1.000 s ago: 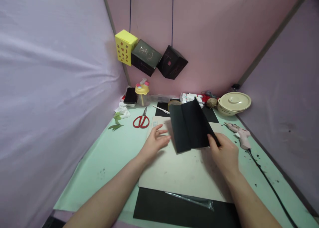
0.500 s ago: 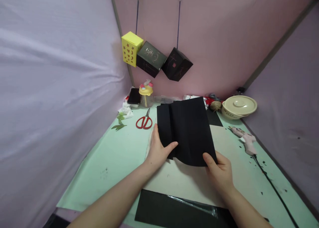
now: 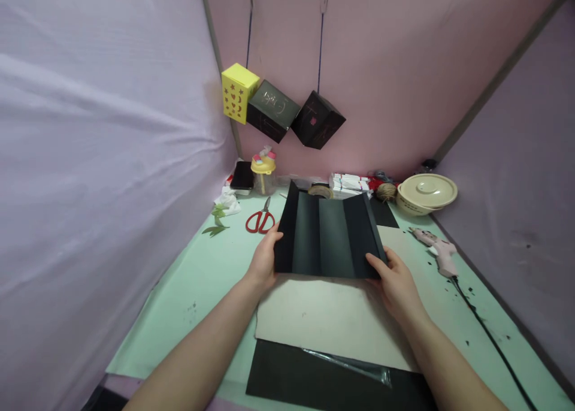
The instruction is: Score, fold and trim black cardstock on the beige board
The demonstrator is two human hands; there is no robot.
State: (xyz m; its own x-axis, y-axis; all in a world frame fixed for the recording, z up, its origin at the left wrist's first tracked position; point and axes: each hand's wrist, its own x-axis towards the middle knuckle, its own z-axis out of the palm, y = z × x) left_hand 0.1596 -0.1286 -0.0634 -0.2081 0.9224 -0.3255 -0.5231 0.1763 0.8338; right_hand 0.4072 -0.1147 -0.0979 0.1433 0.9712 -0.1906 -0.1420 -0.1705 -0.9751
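A: State of the fingers?

B: Both sets are grasping. Left hand (image 3: 265, 258) grips the left edge of a black rectangular card sheet with several parallel creases (image 3: 331, 237), thumb at the edge. Right hand (image 3: 399, 280) pinches its near right corner, thumb on the upper face; the other fingers are partly hidden.

A: Sheet position?

B: Between the two sets of fingers, held above an off-white rectangular board (image 3: 332, 312). Creases run away from the person; the panels bend along them.

A: Left side?

B: Just beyond the left fingers, red-handled metal scissors (image 3: 260, 219) on the mint-green counter (image 3: 179, 303), blades pointing away. Farther left, a green leafy sprig (image 3: 216, 226).

A: Right side?

B: Well apart from the right fingers, a pale pink glue gun (image 3: 442, 258) with a black cord (image 3: 489, 336). Beyond it, a beige oval lidded bowl (image 3: 426, 194).

A: Nearer the person than the fingers?

B: A flat black sheet (image 3: 287, 372) projects from under the board, a shiny clear plastic strip (image 3: 359, 369) across it.
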